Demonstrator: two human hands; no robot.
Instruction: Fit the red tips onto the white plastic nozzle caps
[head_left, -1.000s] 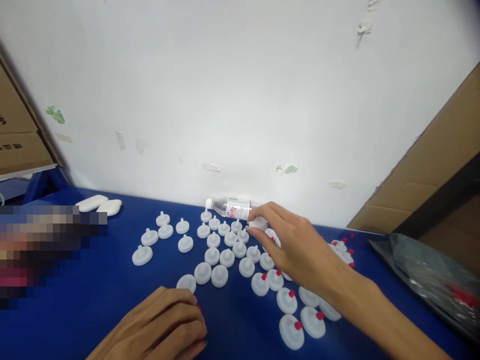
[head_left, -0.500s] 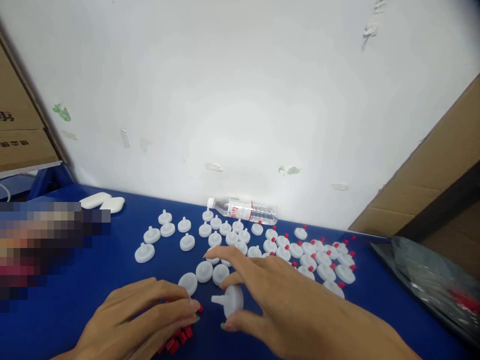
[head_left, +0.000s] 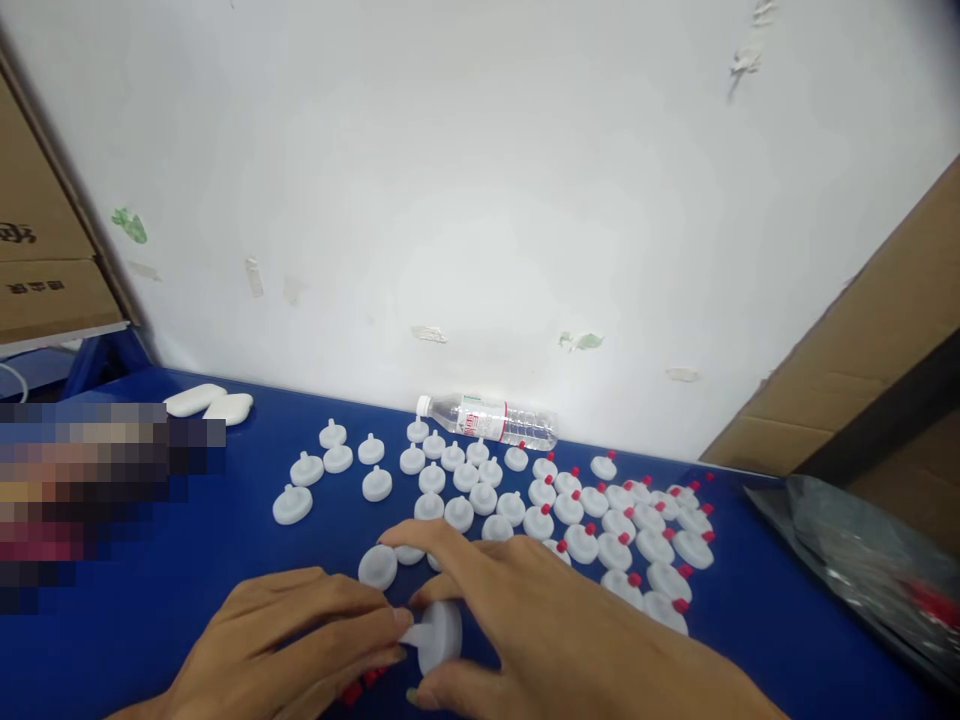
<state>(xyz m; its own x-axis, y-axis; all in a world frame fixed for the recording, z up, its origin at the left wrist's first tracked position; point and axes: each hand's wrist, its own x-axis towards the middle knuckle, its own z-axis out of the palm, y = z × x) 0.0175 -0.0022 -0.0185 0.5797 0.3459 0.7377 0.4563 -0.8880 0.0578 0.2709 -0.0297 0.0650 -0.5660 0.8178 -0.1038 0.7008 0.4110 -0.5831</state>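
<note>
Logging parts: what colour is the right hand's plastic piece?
White plastic piece, clearest in the head view.

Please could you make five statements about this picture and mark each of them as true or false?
1. The right hand holds a white disc with its stem towards the left hand. True.
2. The bottle stands upright. False: it lies on its side near the wall.
3. Every disc on the table has a red tip. False: many, such as the leftmost disc, have none.
4. Red pieces show below the left hand's fingers. True.
5. The bottle's cap is red. False: it is white.
</note>
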